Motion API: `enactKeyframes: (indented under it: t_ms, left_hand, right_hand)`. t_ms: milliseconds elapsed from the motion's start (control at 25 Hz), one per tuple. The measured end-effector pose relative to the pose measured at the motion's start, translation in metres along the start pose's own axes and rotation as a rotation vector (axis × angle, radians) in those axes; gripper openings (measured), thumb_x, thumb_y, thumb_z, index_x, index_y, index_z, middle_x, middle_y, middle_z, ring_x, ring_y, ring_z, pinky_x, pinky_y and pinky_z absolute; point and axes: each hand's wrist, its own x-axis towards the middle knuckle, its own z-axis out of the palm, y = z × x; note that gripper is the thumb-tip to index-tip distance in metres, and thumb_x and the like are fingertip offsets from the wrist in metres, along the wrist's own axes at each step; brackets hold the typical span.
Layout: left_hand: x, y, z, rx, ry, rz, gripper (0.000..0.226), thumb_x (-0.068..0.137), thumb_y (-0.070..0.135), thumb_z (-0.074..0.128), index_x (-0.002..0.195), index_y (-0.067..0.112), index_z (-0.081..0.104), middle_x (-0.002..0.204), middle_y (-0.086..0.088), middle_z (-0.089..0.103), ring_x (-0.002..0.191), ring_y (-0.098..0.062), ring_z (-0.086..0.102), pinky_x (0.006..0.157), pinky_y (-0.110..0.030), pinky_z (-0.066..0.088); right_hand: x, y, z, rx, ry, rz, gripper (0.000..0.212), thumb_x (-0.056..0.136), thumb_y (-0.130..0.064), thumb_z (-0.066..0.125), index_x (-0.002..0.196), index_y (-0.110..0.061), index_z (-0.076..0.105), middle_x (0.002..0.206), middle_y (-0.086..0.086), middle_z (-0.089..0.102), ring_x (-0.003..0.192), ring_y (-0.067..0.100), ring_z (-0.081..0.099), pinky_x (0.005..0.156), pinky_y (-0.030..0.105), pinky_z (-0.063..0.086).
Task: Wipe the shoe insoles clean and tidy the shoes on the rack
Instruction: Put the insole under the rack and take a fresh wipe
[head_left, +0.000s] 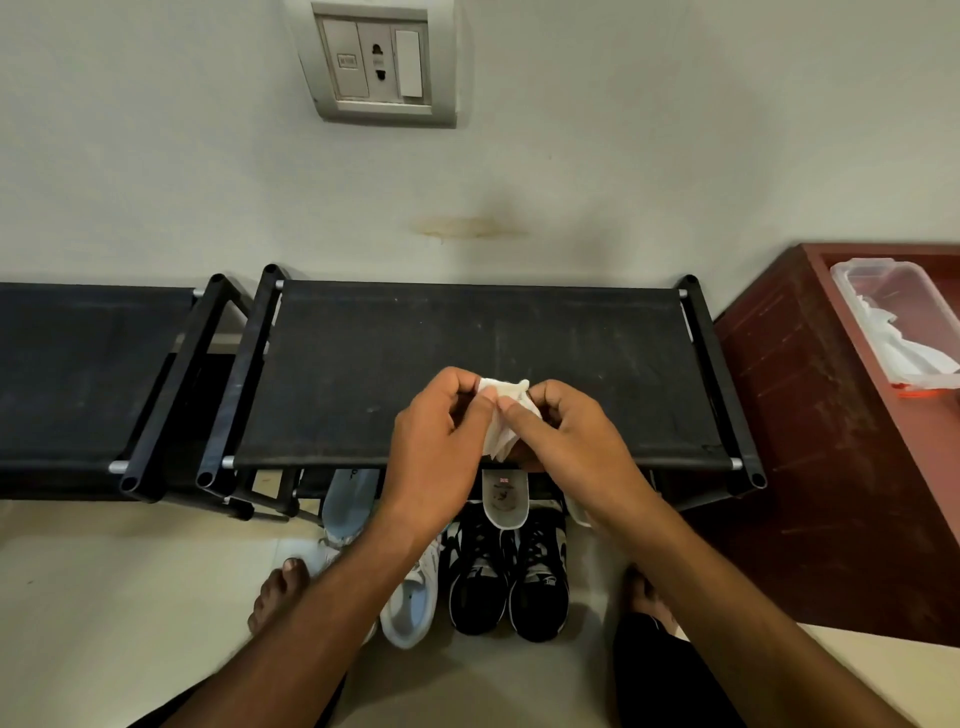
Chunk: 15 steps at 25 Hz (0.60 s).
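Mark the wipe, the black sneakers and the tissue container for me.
wipe (506, 415), head view, on the crumpled white middle between both hands.
black sneakers (506, 582), head view, on the laces of the left shoe.
tissue container (857, 275), head view, on its clear rim.

Left forearm (332, 597) covers most of the white shoes (410, 603) at 6 o'clock; hands hide the wipe's (501, 410) lower folds; plastic box (898, 322) at 3 o'clock cut by the frame edge; insole (505, 496) print too small to read.

Pale wall (623, 130) with switch plate (377, 62); red-brown cabinet (831, 415) right.
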Motion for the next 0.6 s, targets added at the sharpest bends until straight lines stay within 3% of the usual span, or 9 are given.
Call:
enactKeyframes:
  t_ms: [120,200,360,480,600]
  left_hand:
    - [0.011,-0.006,-0.010,-0.082,0.149,-0.112,0.013,0.100,0.027,0.055,0.094,0.022,0.066,0.090,-0.009,0.069,0.078,-0.015,0.062,0.072,-0.043,0.055]
    - [0.013,-0.005,-0.013,-0.164,0.149,-0.191,0.015,0.101,0.027,0.053,0.096,0.021,0.066,0.095,-0.016,0.068,0.080,-0.019,0.062,0.077,-0.050,0.056]
    - [0.006,0.002,-0.004,-0.325,-0.008,-0.278,0.019,0.099,0.024,0.058,0.115,0.014,0.061,0.105,-0.006,0.071,0.091,-0.019,0.071,0.065,-0.031,0.059]
    - [0.012,-0.001,-0.011,-0.290,0.048,-0.276,0.017,0.098,0.018,0.060,0.114,0.014,0.064,0.100,-0.007,0.073,0.078,-0.015,0.070,0.054,-0.023,0.053]
    - [0.013,0.000,-0.015,-0.296,0.068,-0.303,0.017,0.099,0.019,0.058,0.115,0.015,0.060,0.098,-0.008,0.071,0.067,-0.012,0.068,0.053,-0.022,0.052]
  right_hand:
    - [0.006,0.002,-0.008,0.117,0.059,0.046,0.014,0.093,-0.027,0.063,0.090,-0.014,0.065,0.094,0.013,0.071,0.093,0.033,0.069,0.079,0.056,0.057]
    - [0.009,0.001,-0.012,0.296,0.090,0.140,0.012,0.095,-0.020,0.061,0.097,-0.008,0.064,0.102,0.014,0.071,0.098,0.030,0.068,0.081,0.050,0.059]
    - [0.007,-0.001,-0.003,0.389,0.084,0.131,0.012,0.094,-0.010,0.062,0.105,-0.008,0.064,0.093,0.008,0.072,0.082,0.019,0.070,0.061,0.031,0.057]
    - [0.008,0.000,-0.005,0.356,0.171,0.076,0.007,0.095,-0.012,0.062,0.098,-0.012,0.067,0.085,0.002,0.074,0.076,0.013,0.070,0.057,0.025,0.054]
    - [0.009,0.000,-0.008,0.337,0.238,0.062,0.007,0.097,-0.018,0.060,0.098,-0.016,0.067,0.080,-0.005,0.073,0.067,0.008,0.066,0.053,0.021,0.052]
